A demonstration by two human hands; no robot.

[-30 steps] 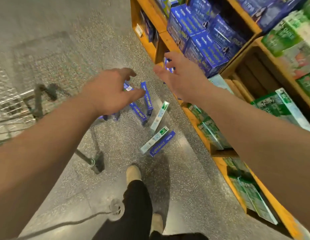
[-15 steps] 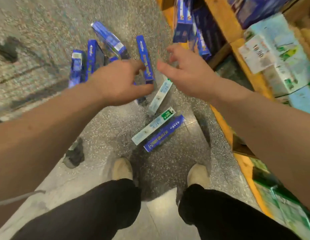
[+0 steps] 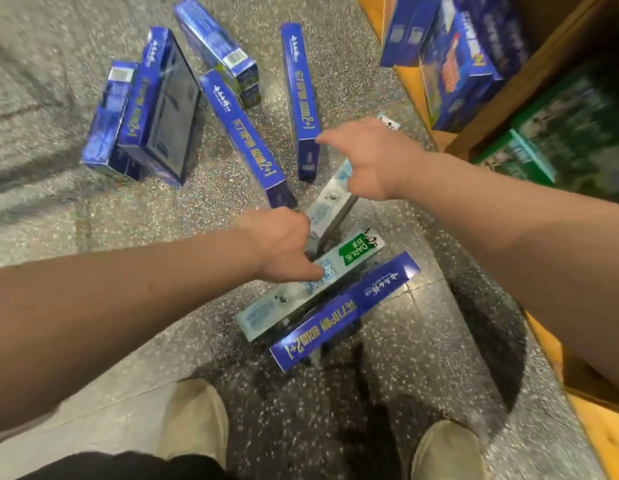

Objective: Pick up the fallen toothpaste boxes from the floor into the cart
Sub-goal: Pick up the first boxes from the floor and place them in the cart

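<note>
both hands are down among the fallen toothpaste boxes now, where a second ago they hung high above them with the cart off to the left. the left hand (image 3: 283, 245) sits on the pale box with the green label (image 3: 335, 271), thumb laid on its top face and the other fingers curled over the far edge, out of sight, so i cannot tell whether it has a proper grip. the right hand (image 3: 373, 161), a little apart from the left, is bent over the upper end of a second pale box (image 3: 330, 206) standing on its long edge; it looks more like a touch than a hold, though blur leaves that uncertain. a blue box (image 3: 346, 313) lies just beside the first pale one, and more blue boxes (image 3: 242, 136) are scattered further out on the floor (image 3: 58, 220). nothing is lifted yet, and the cart has dropped out of view, so loading will probably mean turning back left.
</note>
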